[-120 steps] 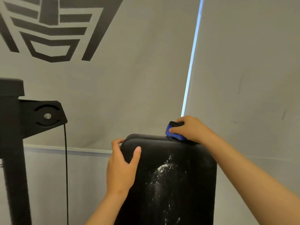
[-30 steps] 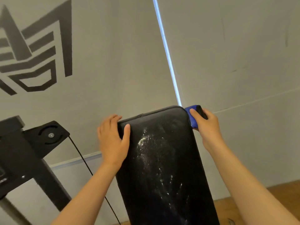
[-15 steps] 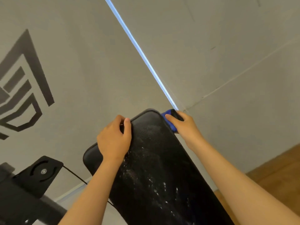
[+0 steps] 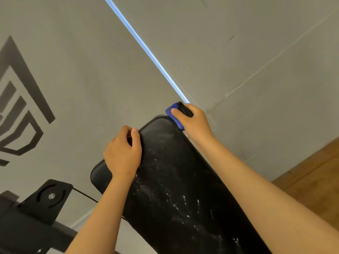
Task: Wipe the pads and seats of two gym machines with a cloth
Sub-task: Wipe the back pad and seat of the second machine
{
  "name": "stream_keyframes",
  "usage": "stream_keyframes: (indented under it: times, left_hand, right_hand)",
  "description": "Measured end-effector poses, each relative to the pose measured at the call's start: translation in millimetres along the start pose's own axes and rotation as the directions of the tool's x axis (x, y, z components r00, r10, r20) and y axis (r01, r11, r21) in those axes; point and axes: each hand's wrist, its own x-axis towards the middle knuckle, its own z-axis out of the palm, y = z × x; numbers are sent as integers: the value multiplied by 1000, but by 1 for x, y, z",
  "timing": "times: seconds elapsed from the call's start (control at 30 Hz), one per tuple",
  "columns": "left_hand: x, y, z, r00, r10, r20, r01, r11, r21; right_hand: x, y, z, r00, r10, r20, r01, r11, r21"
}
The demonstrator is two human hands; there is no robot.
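Note:
A black padded backrest (image 4: 179, 184) of a gym machine fills the lower middle of the head view, tilted, with white wet streaks across its face. My left hand (image 4: 123, 154) grips the pad's top left edge, thumb on the front and fingers curled behind. My right hand (image 4: 194, 123) holds a blue and black cloth (image 4: 174, 114) against the pad's top right corner. Most of the cloth is hidden under my fingers.
A black metal bracket with a pulley bolt (image 4: 49, 196) and a thin cable (image 4: 86, 196) stand at the lower left, on the machine's frame. Behind is a grey wall with a dark logo (image 4: 20, 107) and a blue light strip (image 4: 146, 50). Wooden floor (image 4: 311, 180) shows at right.
The view has tilted further, so the pad leans more to the left. My right hand with the cloth stays at the top right corner; my left hand keeps its grip on the top edge.

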Motion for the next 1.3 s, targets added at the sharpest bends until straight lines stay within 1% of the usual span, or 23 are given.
stream_keyframes:
  times: [0.13,0.23,0.33,0.43,0.57,0.63,0.7,0.8,0.9,1.0,1.1,1.3]
  left_hand:
    - [0,1,-1,1000,-7,-4,7,1000,-4]
    - [0,0,0,1000,-3,-11,3,1000,-9]
    - [-1,-1,0,1000,2,-17,-2,1000,-10]
    - [-2,1,0,1000,4,-19,-4,1000,-14]
    - [-2,1,-1,1000,-1,-18,1,1000,-15]
    - [-2,-1,0,1000,-5,-20,5,1000,-18]
    - [-2,-1,1,1000,-8,-23,8,1000,-21]
    - [-2,0,0,1000,-15,-21,15,1000,-15]
    - [-3,1,-2,1000,-18,-17,18,1000,-8]
    - [-3,0,-1,1000,-8,-26,8,1000,-18]
    - [-3,0,0,999,-7,-33,6,999,-34]
    - [-4,0,2,999,-8,-37,8,1000,-20]
  right_hand:
    - [-24,29,-18,994,105,-20,-106,994,-34]
    - [-44,54,-35,988,153,-36,-154,987,-54]
    - [-58,63,-46,981,185,-57,-187,982,-41]
    - [-54,52,-42,990,136,-42,-137,990,-22]
    - [-33,24,-23,999,26,-29,-26,1000,-10]
    - [-27,19,-18,999,13,-29,-13,1000,3]
    - [-28,26,-20,998,50,-25,-50,999,5]
    - [-38,49,-33,991,131,-17,-132,990,-52]
    - [-58,79,-52,971,237,-38,-240,965,-111]
    - [-79,98,-67,956,284,-74,-291,950,-115]
    - [-86,96,-69,960,254,-118,-264,961,-82]
    - [-63,57,-45,992,87,-94,-91,995,-31]
